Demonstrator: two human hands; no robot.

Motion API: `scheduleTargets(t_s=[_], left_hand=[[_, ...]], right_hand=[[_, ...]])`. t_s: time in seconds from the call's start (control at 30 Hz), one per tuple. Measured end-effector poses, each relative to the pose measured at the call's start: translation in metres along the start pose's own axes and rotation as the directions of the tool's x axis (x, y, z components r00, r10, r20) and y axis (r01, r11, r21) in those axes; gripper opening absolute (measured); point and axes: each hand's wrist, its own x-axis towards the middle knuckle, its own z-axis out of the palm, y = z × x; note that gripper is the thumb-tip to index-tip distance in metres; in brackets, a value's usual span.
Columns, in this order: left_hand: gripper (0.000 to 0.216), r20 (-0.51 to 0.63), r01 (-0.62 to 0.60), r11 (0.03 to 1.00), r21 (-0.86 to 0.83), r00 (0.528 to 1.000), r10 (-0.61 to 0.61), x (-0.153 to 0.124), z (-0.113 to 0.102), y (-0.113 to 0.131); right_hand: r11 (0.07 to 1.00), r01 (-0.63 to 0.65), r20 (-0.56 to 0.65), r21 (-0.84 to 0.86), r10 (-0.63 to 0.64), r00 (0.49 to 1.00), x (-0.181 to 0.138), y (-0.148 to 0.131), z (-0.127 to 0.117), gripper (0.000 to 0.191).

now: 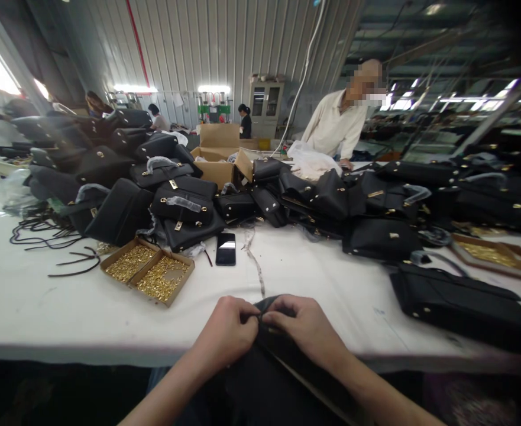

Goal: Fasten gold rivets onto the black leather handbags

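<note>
A black bag (282, 361) rests at the table's front edge, its upper end between my hands and its lower part running down toward my lap. My left hand (233, 322) pinches the bag's top edge with thumb and forefinger. Right beside it, my right hand (298, 325) pinches the same edge, the fingertips of both hands nearly touching. Whether a small part sits between the fingertips is too small to tell. Beyond my left hand lies a divided cardboard tray (192, 273) of small gold metal pieces (129, 263).
Piled black handbags (184, 198) line the back of the white table (304, 272). A phone (225, 249) lies in front of them, an open carton (218, 171) behind. Another black bag (464, 305) and gold-piece tray (491, 251) are at right. A person (337, 124) stands across the table.
</note>
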Motion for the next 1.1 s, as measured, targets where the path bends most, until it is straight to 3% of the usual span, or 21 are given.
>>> scheduleTargets(t_s=[0.07,0.17,0.3,0.43,0.63,0.83,1.1], left_hand=[[0.031,0.003,0.048,0.998,-0.041,0.999,-0.048,0.005,0.0,-0.003],[0.033,0.012,0.111,0.988,-0.104,0.994,-0.11,0.011,0.001,-0.009],[0.038,-0.014,0.114,0.98,-0.16,0.993,-0.118,0.02,0.004,-0.018],[0.038,-0.032,0.115,0.977,-0.177,0.992,-0.123,0.029,0.011,-0.022],[0.032,-0.027,0.114,0.97,-0.213,0.992,-0.122,0.025,0.016,-0.021],[0.024,-0.021,0.007,0.978,-0.207,1.0,-0.012,0.014,0.014,-0.018],[0.017,-0.021,0.132,0.945,-0.3,0.989,-0.144,0.018,0.021,-0.024]], right_hand=[[0.997,-0.001,-0.018,-0.075,0.0,1.0,0.0,-0.003,0.0,0.016],[0.971,0.117,-0.021,-0.21,-0.124,0.992,-0.011,-0.003,0.002,0.021],[0.862,0.32,0.051,-0.392,-0.327,0.944,-0.026,0.01,0.004,0.034],[0.769,0.388,0.036,-0.508,-0.431,0.902,-0.02,0.026,0.006,0.033],[0.773,0.395,-0.028,-0.497,-0.469,0.883,-0.005,0.026,0.006,0.022],[0.819,0.41,-0.009,-0.401,-0.451,0.893,-0.005,0.023,0.001,0.021],[0.671,0.515,-0.005,-0.534,-0.612,0.791,-0.002,0.035,0.009,0.023]])
